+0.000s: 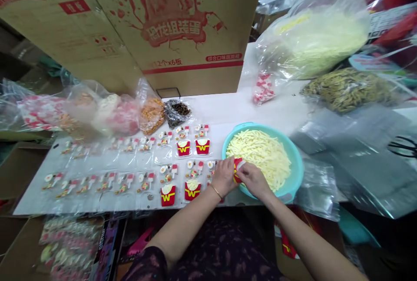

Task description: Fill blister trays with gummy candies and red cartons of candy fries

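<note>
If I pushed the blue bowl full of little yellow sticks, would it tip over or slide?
The blue bowl looks wide and shallow, so it would probably slide rather than tip. It seems thin plastic, likely light. The yellow sticks are heaped loose, so a hard shove might spill some.

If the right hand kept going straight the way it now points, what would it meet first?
The right hand points left toward the left hand. First it would meet the small red fry carton both hands hold, then the left hand's fingers, though depth is hard to judge.
</note>
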The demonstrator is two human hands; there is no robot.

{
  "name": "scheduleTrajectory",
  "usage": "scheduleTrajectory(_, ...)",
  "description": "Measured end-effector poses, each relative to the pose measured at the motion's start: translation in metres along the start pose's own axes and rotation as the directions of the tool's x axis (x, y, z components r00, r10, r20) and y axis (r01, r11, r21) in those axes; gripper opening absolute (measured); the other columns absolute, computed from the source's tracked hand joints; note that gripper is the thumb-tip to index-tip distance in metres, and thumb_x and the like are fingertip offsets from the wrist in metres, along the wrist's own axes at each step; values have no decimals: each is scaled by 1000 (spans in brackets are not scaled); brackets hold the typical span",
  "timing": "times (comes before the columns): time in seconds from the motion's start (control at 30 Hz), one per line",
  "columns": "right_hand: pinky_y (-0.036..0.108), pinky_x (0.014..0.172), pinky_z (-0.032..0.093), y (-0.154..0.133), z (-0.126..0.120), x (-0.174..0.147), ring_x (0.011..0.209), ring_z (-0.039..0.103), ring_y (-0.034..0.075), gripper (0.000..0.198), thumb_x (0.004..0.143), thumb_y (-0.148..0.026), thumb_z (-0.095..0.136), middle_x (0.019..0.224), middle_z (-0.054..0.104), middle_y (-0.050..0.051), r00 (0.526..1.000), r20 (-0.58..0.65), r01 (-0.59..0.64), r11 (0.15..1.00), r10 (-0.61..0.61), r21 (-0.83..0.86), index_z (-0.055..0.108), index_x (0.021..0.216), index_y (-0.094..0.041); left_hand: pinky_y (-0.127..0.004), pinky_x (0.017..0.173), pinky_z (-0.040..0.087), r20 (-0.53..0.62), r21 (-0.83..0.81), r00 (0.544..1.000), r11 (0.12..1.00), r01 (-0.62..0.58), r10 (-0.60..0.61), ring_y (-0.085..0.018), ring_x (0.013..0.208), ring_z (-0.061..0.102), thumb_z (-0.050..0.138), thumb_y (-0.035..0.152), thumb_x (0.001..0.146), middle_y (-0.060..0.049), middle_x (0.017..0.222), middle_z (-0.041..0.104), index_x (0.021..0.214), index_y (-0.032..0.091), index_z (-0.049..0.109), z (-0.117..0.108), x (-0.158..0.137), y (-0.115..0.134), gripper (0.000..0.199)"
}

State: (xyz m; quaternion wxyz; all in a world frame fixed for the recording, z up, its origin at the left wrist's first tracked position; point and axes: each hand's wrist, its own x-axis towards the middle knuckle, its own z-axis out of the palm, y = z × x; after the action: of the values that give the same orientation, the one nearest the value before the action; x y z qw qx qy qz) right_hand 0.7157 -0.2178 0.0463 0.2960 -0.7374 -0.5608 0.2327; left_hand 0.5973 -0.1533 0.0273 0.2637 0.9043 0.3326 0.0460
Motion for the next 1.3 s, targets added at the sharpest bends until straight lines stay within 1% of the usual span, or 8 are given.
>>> scheduleTrajectory(0.13,26,63,39,34,-33,27,67,52,15,21,77,-25,45,67,57,3,989,-82,-130,984,121,-124,56,60,-18,-43,88,37,-100,-112,990,990,87,-98,-28,105,43,65,43,58,-14,112,47,122,13,31,-2,-13,-28,79)
scheduleTrajectory(0.27,30,73,39,69,-61,46,84,52,20,16,76,-25,50,89,60,7,955,-162,-293,876,249,-384,64,83,-18,-44,90,35,-144,-191,982,977,91,-120,-28,108,42,66,44,57,-13,113,46,122,16,31,-5,-26,-41,78)
scheduleTrajectory(0.47,34,83,36,71,-17,24,104,43,25,53,71,-23,58,121,47,10,977,142,-64,850,161,-523,43,121,-20,-45,94,32,-78,-240,989,965,104,-126,-27,111,39,64,45,61,-12,116,43,124,17,29,-7,-41,-38,77)
scheduleTrajectory(0.6,31,83,36,76,-1,20,99,46,22,31,75,-12,48,103,55,11,982,120,-59,848,143,-526,54,105,-17,-43,94,33,-64,-211,993,974,86,-102,-26,109,41,62,45,62,-13,114,44,123,15,31,-9,-40,-37,75)
scheduleTrajectory(0.87,28,78,42,87,0,15,97,51,19,46,74,-19,53,111,52,9,991,88,-68,934,105,-351,46,120,-20,-43,92,34,-69,-141,996,989,39,-50,-27,108,40,62,49,61,-13,114,44,124,15,30,-13,-32,-31,78)
scheduleTrajectory(1.03,27,78,43,92,1,7,86,56,16,26,71,-14,52,92,61,5,958,-6,-287,958,287,-3,62,94,-16,-41,91,34,-50,-101,998,995,24,-29,-27,106,42,61,47,63,-13,113,45,123,14,30,-14,-20,-23,75)
scheduleTrajectory(1.17,24,55,44,91,-23,-2,59,53,12,30,63,-27,61,69,61,-1,879,110,-449,731,463,513,62,90,-14,-42,89,34,-46,-67,999,998,6,-9,-27,104,42,62,47,63,-12,111,45,124,17,30,-13,-14,-21,76)
scheduleTrajectory(1.3,21,48,40,70,-40,-5,55,50,9,37,54,-29,69,77,61,1,901,163,-374,530,402,761,61,88,-16,-43,85,37,-48,-43,998,998,-36,34,-27,100,42,68,47,56,-11,107,45,122,17,30,-6,-1,-13,81)
